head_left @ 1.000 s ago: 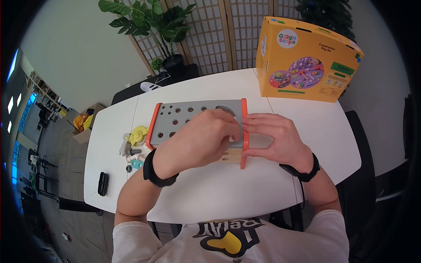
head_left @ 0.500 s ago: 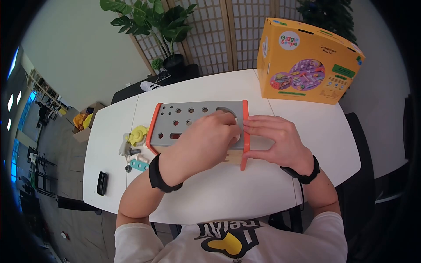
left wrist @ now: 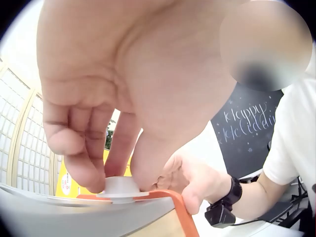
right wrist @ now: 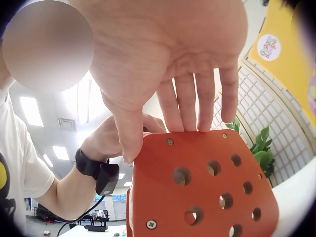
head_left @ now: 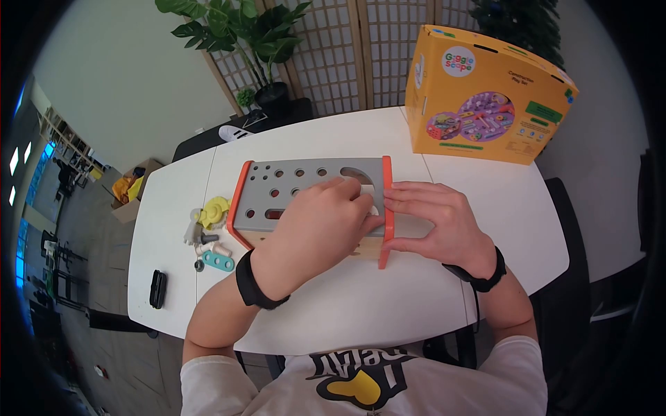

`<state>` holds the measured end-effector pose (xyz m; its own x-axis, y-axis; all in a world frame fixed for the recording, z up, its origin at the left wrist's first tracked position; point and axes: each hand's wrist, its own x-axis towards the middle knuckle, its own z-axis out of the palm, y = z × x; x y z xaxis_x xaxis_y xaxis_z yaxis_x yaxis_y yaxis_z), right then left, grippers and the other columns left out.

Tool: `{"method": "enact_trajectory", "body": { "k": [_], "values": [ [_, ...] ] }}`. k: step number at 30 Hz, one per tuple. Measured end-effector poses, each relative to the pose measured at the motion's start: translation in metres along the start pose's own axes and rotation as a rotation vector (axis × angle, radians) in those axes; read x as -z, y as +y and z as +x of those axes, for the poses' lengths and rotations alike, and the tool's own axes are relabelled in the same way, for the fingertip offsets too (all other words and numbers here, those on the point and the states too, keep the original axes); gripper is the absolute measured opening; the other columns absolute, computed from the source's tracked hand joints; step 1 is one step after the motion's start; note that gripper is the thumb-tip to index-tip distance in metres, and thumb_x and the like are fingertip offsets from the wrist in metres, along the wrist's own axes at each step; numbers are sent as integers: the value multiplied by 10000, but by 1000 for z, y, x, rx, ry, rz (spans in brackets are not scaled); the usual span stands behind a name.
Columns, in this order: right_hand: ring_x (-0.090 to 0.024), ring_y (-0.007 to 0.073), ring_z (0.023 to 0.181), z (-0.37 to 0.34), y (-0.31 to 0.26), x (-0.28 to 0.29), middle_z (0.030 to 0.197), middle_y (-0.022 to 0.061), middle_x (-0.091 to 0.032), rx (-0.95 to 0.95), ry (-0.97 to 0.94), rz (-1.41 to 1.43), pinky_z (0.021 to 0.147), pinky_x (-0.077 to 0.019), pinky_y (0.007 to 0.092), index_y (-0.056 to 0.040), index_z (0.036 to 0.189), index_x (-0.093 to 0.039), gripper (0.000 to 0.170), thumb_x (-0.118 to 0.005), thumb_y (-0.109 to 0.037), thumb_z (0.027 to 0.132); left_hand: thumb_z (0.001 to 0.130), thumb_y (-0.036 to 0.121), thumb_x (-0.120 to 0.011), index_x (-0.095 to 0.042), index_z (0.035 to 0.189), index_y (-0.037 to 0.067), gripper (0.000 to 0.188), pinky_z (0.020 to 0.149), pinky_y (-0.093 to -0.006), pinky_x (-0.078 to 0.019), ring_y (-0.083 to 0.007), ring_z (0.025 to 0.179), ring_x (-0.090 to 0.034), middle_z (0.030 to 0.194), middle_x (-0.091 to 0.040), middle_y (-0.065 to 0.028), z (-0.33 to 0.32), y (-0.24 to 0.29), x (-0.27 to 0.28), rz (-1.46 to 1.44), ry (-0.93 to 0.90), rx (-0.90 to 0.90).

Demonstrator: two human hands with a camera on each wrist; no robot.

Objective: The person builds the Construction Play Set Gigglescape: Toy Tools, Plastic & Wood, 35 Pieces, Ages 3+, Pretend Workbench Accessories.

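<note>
A toy workbench with a grey perforated top [head_left: 260, 182] and orange end panels [right wrist: 197, 173] stands on the white table. The left hand [head_left: 316, 232] reaches over the top's right part; in the left wrist view its thumb and fingers pinch a pale round piece [left wrist: 121, 186] on the grey surface. Against the right orange panel rests the right hand [head_left: 444, 218], its fingers [right wrist: 185, 103] straight along the upper edge and its thumb at the near corner. The left hand covers part of the grey top in the head view.
Left of the workbench lie a yellow toy piece [head_left: 214, 212], a teal strip with holes [head_left: 218, 261] and small loose parts. A black case [head_left: 158, 289] is near the table's left edge. A large yellow box [head_left: 485, 97] stands at the back right.
The left hand has shifted slightly at the grey top's right part, uncovering more of the curved slot there. The right hand has stayed at the orange panel.
</note>
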<state>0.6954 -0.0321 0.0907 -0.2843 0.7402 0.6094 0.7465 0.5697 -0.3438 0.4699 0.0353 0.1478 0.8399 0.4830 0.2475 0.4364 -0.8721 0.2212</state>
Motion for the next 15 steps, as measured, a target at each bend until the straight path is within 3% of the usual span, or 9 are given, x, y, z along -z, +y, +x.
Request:
{"method": "enact_trajectory", "body": {
  "k": [4,7,13,15],
  "values": [
    [-718,254,1137,0,0,0,1172,91,-766,5,10,3,960,-569,374,-45,1013,-793,469,-923,-355,686,753,-87,-707,-719,914,3,185,866,-419,-570,-338,984,-671,1024,-710,-113,1,-12,-1,-137,52,-222],
    [-720,256,1132,-1,0,1,1169,98,-766,7,8,1,955,-570,373,-41,1008,-791,471,-927,-352,680,679,-177,-612,-707,930,0,322,905,-429,-564,-352,1030,-656,1047,-711,-107,2,-19,1,-327,-18,-337],
    [-720,257,1131,-1,1,-1,1168,107,-765,10,14,3,943,-576,372,-38,1030,-791,492,-930,-347,674,679,-117,-596,-672,955,-1,309,863,-411,-560,-365,988,-643,990,-688,-131,1,-12,5,-293,103,-238],
    [-720,259,1131,-1,1,-1,1167,109,-765,12,14,-1,941,-577,373,-37,1041,-790,498,-928,-348,677,728,-46,-665,-672,921,4,199,830,-408,-558,-359,924,-642,950,-675,-131,0,-8,2,-191,148,-175]
  ]
}}
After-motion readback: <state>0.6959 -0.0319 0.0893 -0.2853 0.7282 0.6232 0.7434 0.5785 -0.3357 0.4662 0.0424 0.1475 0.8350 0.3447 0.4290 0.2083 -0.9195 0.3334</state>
